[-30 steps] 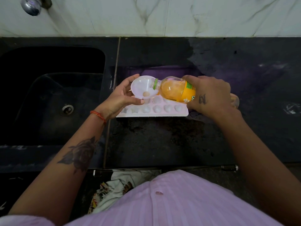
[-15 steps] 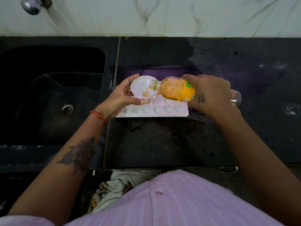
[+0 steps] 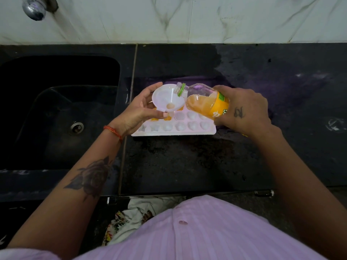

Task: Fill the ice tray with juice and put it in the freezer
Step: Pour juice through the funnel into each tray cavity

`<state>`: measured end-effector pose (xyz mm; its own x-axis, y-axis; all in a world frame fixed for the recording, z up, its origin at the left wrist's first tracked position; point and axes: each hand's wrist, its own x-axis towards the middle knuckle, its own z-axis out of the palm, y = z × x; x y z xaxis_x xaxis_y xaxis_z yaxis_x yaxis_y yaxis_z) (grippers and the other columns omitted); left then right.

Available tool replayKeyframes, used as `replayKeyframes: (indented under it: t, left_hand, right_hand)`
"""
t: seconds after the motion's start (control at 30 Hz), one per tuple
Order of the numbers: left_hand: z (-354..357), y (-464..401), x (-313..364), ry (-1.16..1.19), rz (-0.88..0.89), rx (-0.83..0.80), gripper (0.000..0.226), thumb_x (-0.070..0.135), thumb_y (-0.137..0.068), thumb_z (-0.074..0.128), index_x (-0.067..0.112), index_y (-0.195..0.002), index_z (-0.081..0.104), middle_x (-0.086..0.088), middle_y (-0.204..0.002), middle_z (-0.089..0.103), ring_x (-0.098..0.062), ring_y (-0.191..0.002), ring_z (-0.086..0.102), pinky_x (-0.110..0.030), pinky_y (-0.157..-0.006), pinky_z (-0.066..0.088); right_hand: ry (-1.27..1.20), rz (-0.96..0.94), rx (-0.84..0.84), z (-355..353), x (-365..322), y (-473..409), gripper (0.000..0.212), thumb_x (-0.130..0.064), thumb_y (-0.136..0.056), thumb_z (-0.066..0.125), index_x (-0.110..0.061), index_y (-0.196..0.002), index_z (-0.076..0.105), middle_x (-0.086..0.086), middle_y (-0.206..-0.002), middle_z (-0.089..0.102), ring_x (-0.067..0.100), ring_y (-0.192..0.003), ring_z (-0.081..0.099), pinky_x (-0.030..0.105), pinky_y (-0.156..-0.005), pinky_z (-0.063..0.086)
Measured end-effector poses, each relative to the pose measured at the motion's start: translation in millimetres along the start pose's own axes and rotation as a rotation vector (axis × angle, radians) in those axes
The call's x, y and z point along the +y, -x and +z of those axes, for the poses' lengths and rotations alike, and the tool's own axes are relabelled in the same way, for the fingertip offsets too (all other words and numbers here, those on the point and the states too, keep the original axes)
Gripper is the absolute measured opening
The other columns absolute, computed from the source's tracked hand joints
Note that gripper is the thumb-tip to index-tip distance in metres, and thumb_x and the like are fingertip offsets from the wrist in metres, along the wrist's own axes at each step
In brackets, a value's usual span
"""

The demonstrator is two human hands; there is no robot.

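A white ice tray [image 3: 210,131] lies on the black counter [image 3: 187,166]. Orange juice fills a few of its far-left cells; the other cells look empty. My left hand [image 3: 139,111] grips a white funnel [image 3: 166,97] above the tray's left end, with a little juice at its bottom. My right hand [image 3: 244,109] holds a clear juice bottle [image 3: 204,102] with a yellow label and green neck ring. The bottle is tilted back, its open mouth over the funnel's rim, and juice sits low in its body. No juice flows from it.
A dark sink [image 3: 60,113] with a drain lies left of the tray. A chrome tap [image 3: 34,8] sticks out from the marble wall at top left. Patterned cloth [image 3: 131,216] hangs below the counter's front edge, by my pink shirt.
The bottle's mouth has risen and the juice has run back into its body. The stream into the funnel has stopped. The funnel has shifted slightly right over the tray.
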<state>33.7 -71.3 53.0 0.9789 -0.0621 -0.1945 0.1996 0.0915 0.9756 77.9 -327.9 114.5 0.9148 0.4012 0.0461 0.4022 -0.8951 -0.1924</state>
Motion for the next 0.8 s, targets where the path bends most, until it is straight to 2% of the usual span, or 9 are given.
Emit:
replayKeyframes:
  t: [0.1, 0.2, 0.27, 0.4, 0.53, 0.67, 0.8]
  left_hand:
    - [7, -3, -1, 0.019, -0.008, -0.014, 0.086, -0.009, -0.060, 0.072, 0.028, -0.133, 0.044, 0.007, -0.123, 0.056, -0.014, -0.110, 0.059, -0.025, -0.076, 0.056]
    - [12, -6, -2, -0.002, -0.029, -0.014, 0.087, -0.005, -0.059, 0.073, 0.030, -0.133, 0.043, 0.009, -0.123, 0.056, -0.017, -0.117, 0.055, -0.037, -0.093, 0.052]
    - [14, -8, -3, -0.009, -0.033, -0.024, 0.086, -0.009, -0.063, 0.072, 0.028, -0.135, 0.042, 0.009, -0.122, 0.056, -0.016, -0.116, 0.055, -0.040, -0.098, 0.049]
    - [17, -10, -4, -0.024, -0.035, -0.025, 0.086, -0.015, -0.066, 0.070, 0.026, -0.137, 0.041, 0.008, -0.121, 0.055, -0.017, -0.116, 0.053, -0.038, -0.097, 0.050]
    - [20, -9, -3, -0.023, -0.042, -0.023, 0.089, -0.005, -0.058, 0.072, 0.027, -0.135, 0.042, 0.006, -0.122, 0.054, -0.014, -0.114, 0.054, -0.033, -0.094, 0.052]
    - [20, -9, -3, -0.030, -0.042, -0.015, 0.085, -0.016, -0.068, 0.069, 0.025, -0.137, 0.041, 0.006, -0.122, 0.054, -0.017, -0.115, 0.054, -0.034, -0.093, 0.053]
    - [21, -10, -3, -0.033, -0.038, -0.010, 0.083, -0.018, -0.070, 0.065, 0.024, -0.137, 0.040, 0.006, -0.121, 0.053, -0.015, -0.111, 0.055, -0.030, -0.087, 0.056]
  right_hand:
    - [0.041, -0.001, 0.004, -2, 6, 2, 0.078, -0.038, -0.065, 0.077, -0.034, -0.135, 0.041, 0.005, -0.113, 0.063, 0.031, -0.100, 0.057, 0.034, -0.069, 0.036]
    - [0.098, 0.003, 0.014, -3, 11, 4, 0.076, -0.040, -0.068, 0.075, -0.034, -0.135, 0.040, 0.006, -0.113, 0.062, 0.032, -0.100, 0.057, 0.034, -0.069, 0.034]
    - [0.126, 0.003, 0.030, -4, 14, 6, 0.075, -0.037, -0.068, 0.075, -0.034, -0.135, 0.041, 0.006, -0.111, 0.062, 0.033, -0.098, 0.058, 0.035, -0.069, 0.033]
    - [0.164, 0.009, 0.044, -5, 17, 8, 0.073, -0.033, -0.068, 0.075, -0.034, -0.133, 0.043, 0.006, -0.108, 0.063, 0.034, -0.095, 0.058, 0.035, -0.068, 0.031]
    - [0.187, 0.003, 0.035, -4, 16, 9, 0.070, -0.031, -0.069, 0.074, -0.035, -0.132, 0.043, 0.006, -0.106, 0.062, 0.033, -0.093, 0.059, 0.035, -0.068, 0.031]
    - [0.186, 0.002, 0.025, -4, 17, 8, 0.071, -0.031, -0.070, 0.075, -0.034, -0.133, 0.042, 0.006, -0.107, 0.061, 0.033, -0.095, 0.058, 0.037, -0.070, 0.034]
    - [0.174, 0.000, 0.024, -4, 17, 8, 0.071, -0.033, -0.070, 0.074, -0.034, -0.133, 0.041, 0.006, -0.108, 0.061, 0.033, -0.096, 0.058, 0.039, -0.072, 0.038]
